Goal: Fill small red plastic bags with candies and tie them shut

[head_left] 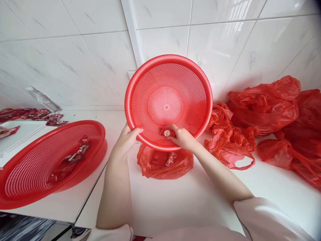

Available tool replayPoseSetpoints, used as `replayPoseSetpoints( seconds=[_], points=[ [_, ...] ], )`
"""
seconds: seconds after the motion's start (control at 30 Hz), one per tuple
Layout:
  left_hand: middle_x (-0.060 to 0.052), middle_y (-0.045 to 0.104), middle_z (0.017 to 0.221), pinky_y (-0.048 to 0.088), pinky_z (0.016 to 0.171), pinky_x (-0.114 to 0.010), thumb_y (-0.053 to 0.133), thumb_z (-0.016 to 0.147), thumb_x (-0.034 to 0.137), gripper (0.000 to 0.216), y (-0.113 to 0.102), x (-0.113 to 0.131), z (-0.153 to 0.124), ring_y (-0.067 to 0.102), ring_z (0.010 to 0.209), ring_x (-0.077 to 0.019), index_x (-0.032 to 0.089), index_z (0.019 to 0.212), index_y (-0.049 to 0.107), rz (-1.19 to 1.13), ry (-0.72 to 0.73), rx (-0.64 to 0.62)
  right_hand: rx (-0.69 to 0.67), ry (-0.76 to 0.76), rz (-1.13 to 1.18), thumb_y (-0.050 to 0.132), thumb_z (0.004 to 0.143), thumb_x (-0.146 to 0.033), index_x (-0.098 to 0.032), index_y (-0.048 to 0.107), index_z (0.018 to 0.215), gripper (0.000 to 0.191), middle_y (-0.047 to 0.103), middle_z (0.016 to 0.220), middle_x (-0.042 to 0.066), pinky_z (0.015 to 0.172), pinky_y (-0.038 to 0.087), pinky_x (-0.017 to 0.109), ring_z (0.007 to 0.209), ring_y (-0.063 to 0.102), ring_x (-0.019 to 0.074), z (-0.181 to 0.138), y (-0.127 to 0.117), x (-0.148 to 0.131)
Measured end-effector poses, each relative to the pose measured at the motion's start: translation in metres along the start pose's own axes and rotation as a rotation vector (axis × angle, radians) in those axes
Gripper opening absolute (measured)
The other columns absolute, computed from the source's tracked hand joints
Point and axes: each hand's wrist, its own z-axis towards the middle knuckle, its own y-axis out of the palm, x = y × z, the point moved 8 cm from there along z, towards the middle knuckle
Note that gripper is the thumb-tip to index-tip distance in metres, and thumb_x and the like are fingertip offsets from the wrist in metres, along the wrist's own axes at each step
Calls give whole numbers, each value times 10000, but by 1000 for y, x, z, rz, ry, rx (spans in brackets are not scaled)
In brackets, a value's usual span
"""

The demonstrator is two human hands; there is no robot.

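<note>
A round red plastic sieve basket (168, 75) is tipped up on edge in front of the tiled wall. My left hand (127, 140) grips its lower left rim. My right hand (182, 138) reaches into the basket's bottom edge, fingers pinched on a small red wrapped candy (166, 133). Directly below the basket an open red plastic bag (164, 163) lies on the white counter with wrapped candies inside it.
A second red sieve basket (30, 174) with a few red candy wrappers sits at the left on a lower white surface. Several crumpled red plastic bags (268, 110) pile up at the right. More red wrappers (27, 115) and a clear packet lie at far left.
</note>
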Motion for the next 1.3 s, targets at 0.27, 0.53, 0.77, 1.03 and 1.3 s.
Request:
replayPoseSetpoints(
  seconds=[0.27, 0.53, 0.77, 1.03, 1.3],
  points=[
    [-48, 619, 1112, 606, 670, -331, 588, 778, 299, 327, -4, -4, 6, 638, 926, -209, 238, 1099, 566, -12, -6, 2, 190, -27, 392, 686, 794, -190, -193, 704, 967, 174, 725, 983, 52, 833, 527, 322, 883, 682, 176, 6, -24, 8],
    [-54, 612, 1078, 593, 623, -270, 594, 755, 269, 355, -30, -9, 14, 630, 910, -202, 250, 1108, 571, 24, 33, 193, -119, -41, 799, 742, 745, -262, -153, 689, 992, 275, 727, 954, 58, 758, 552, 287, 838, 685, 156, 1, -6, -9],
    [-52, 615, 1074, 592, 626, -275, 596, 741, 267, 347, -37, -12, 14, 635, 894, -198, 240, 1086, 572, 37, -14, 217, -265, -131, 524, 635, 855, -247, -174, 715, 976, 163, 742, 876, 33, 715, 525, 251, 778, 687, 143, -6, 11, -28],
    [-56, 634, 1050, 579, 597, -266, 590, 773, 305, 316, -21, -1, 4, 644, 861, -202, 233, 1081, 586, 110, -29, 100, 7, -254, 124, 498, 971, -310, -180, 656, 1139, 265, 671, 1196, 116, 1004, 461, 375, 1124, 617, 215, -4, -2, -27],
    [-56, 642, 1058, 590, 622, -300, 596, 794, 337, 341, -14, 8, -3, 648, 874, -221, 254, 1124, 594, 88, 35, 75, -266, -336, 114, 574, 924, -411, -177, 609, 1259, 411, 680, 1180, 122, 944, 491, 383, 1069, 644, 236, -9, 8, -32]
  ],
)
